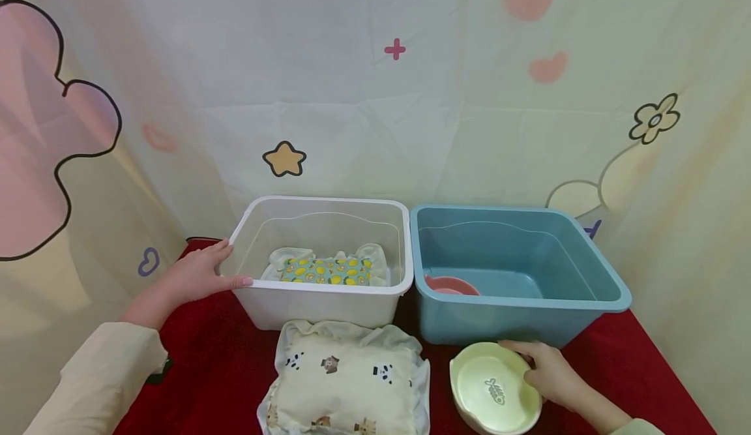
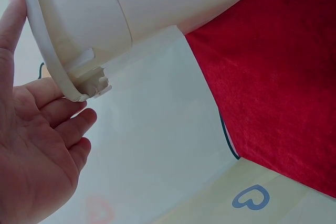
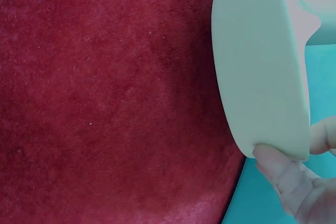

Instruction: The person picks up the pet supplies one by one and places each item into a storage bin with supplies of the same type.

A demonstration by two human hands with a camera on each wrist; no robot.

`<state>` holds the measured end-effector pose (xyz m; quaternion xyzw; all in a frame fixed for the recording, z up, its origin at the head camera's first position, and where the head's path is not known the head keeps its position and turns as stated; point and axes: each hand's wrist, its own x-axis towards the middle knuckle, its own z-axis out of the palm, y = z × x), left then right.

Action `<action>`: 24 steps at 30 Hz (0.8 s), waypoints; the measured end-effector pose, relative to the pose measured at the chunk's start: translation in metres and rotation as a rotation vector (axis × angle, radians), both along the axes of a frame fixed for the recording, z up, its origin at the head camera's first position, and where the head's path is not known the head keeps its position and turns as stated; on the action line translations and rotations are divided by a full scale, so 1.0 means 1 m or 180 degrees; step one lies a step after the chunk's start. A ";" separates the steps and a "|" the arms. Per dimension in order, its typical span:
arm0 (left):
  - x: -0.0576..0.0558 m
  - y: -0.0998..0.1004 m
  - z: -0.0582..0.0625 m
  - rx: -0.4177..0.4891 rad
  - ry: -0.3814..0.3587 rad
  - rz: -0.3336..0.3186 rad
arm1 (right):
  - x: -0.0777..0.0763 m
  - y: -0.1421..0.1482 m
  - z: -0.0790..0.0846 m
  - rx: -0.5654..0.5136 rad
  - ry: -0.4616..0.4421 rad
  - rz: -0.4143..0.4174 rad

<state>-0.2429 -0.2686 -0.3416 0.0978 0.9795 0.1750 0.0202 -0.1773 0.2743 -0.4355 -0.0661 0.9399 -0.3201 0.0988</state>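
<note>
A white bin (image 1: 317, 308) stands left of a blue bin (image 1: 516, 317). My left hand (image 1: 199, 278) rests at the white bin's front left corner, thumb on the front rim and fingers along the left side; in the left wrist view those fingers look loosely extended beside the rim (image 2: 52, 61). With thumb and fingers, my right hand (image 1: 545, 370) pinches the edge of a pale yellow bowl (image 1: 499, 389) in front of the blue bin. Lettering shows on the bowl's inside. The right wrist view shows the bowl (image 3: 257, 66) from its side, thumb on its outer wall.
A ruffled cushion (image 1: 340, 376) with animal prints lies before the white bin. Inside that bin is a lemon-patterned ruffled cloth item (image 1: 328, 270). The blue bin holds a pink bowl-like piece (image 1: 452, 285). Red cloth (image 1: 205, 357) covers the table; a printed curtain (image 1: 352, 128) hangs behind.
</note>
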 end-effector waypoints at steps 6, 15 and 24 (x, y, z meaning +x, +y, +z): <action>-0.001 0.000 0.000 -0.0029 0.0002 0.0011 | 0.000 -0.002 0.005 0.0001 -0.0072 -0.0065; 0.000 0.001 0.001 -0.0013 -0.0004 0.0003 | 0.001 -0.002 0.010 0.0034 0.0028 0.0090; -0.001 -0.001 0.000 0.0000 -0.0016 -0.0006 | 0.001 -0.004 0.015 0.0090 0.0164 0.0228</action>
